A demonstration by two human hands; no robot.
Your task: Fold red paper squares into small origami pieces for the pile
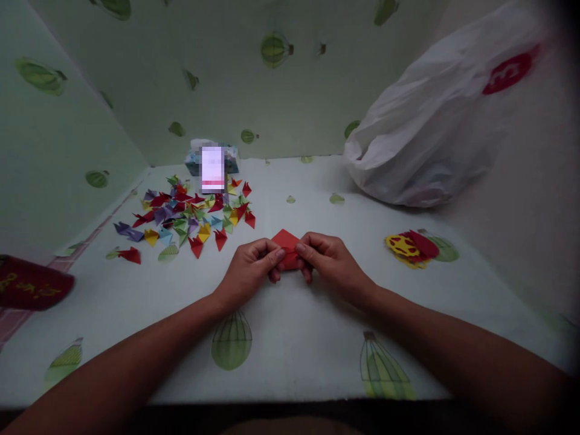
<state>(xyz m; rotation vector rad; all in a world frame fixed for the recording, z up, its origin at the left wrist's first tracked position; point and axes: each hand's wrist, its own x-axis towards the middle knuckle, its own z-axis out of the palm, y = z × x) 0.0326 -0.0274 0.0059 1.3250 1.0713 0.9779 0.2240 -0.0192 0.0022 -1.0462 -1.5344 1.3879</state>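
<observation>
Between both hands is a red sheet of origami paper, folded, its pointed top corner facing away from me. My left hand pinches its left side between thumb and fingers. On the right side, my right hand grips it the same way, thumb on top. The fingertips hide part of the paper's lower half. Beyond my left hand lies a spread of small folded paper cranes in red, yellow, purple, green and blue.
A lit phone leans against a tissue box at the back. Red and yellow paper cut-outs lie on the right. A large white plastic bag stands at the back right. A dark red object with yellow writing is at far left.
</observation>
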